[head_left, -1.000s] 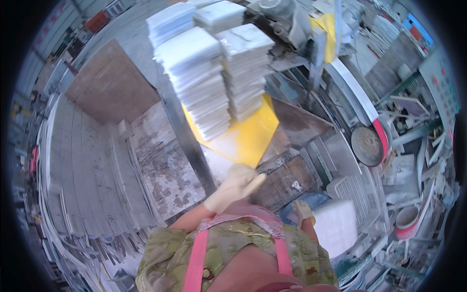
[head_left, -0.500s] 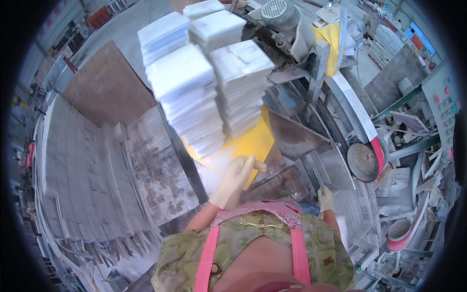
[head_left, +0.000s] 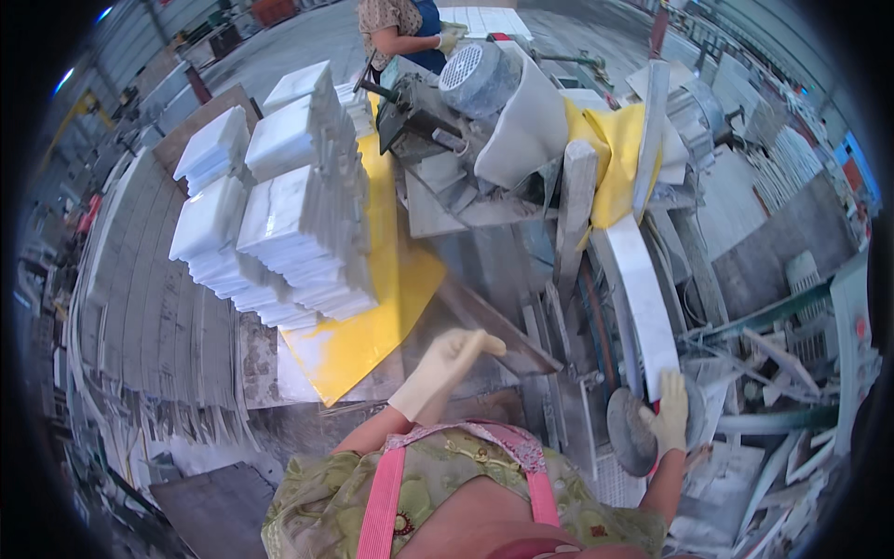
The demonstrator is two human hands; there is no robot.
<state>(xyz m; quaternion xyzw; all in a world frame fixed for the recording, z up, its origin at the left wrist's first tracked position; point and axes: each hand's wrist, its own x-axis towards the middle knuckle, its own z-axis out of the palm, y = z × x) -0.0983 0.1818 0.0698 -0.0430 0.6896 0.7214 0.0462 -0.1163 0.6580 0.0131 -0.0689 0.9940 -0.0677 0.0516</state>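
Note:
My right hand (head_left: 667, 415), in a cream glove, reaches to the lower end of a long white strip (head_left: 641, 303). Its fingers lie stretched out at that end, and the thumb stands apart. Just beside it is a round grey roller (head_left: 630, 433). The strip runs up to the machine under a yellow sheet (head_left: 615, 154). My left hand (head_left: 452, 363), also gloved, hovers in front of my chest with its fingers curled in and nothing visible in them. Left of it, stacks of white marble-like tiles (head_left: 275, 219) stand on a yellow-covered surface (head_left: 391, 307).
A motor with a round vented cover (head_left: 480, 79) sits on the machine ahead. Beyond it another person (head_left: 410, 37) in gloves stands by white pieces. Grey slabs (head_left: 154, 279) lean in a row at the left. Metal bars and offcuts (head_left: 782, 363) crowd the right.
The view has swung right, so the tile stacks sit further left. My right hand has moved up from low beside my body to the strip's end. The left stays curled.

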